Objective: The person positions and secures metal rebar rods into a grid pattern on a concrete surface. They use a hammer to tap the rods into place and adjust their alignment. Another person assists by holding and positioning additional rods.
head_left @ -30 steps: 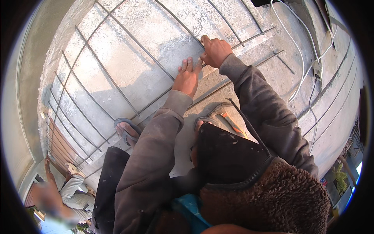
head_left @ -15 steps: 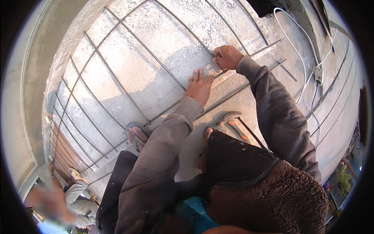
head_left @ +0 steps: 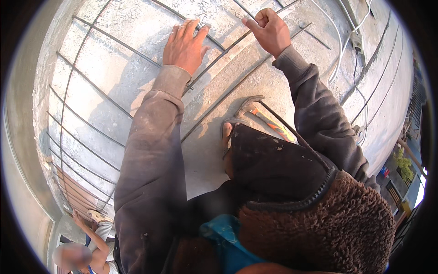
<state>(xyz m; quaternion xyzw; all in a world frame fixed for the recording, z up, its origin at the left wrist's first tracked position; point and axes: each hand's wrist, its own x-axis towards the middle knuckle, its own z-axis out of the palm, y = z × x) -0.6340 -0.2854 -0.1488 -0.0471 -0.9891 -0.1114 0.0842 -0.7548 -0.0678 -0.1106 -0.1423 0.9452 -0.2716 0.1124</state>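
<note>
My left hand [head_left: 184,51]: fingers spread wide, gripping nothing, laid over the steel crossbar [head_left: 216,43]; can't tell how firmly they press.
My right hand [head_left: 272,34]: fingers curled in tight, thumb out toward the long rebar [head_left: 208,69]; can't tell if anything thin is pinched inside.
Rebar: the long bar runs diagonally between my hands, crossbar meeting it just beyond my left fingertips, all over rough concrete [head_left: 205,166].
Claw hammer [head_left: 272,123]: orange handle, lying near my sandalled foot [head_left: 227,129].
White cable [head_left: 340,45]: looped off to the right.
Co-worker [head_left: 98,255]: lower left, arm reaching toward the bars.
</note>
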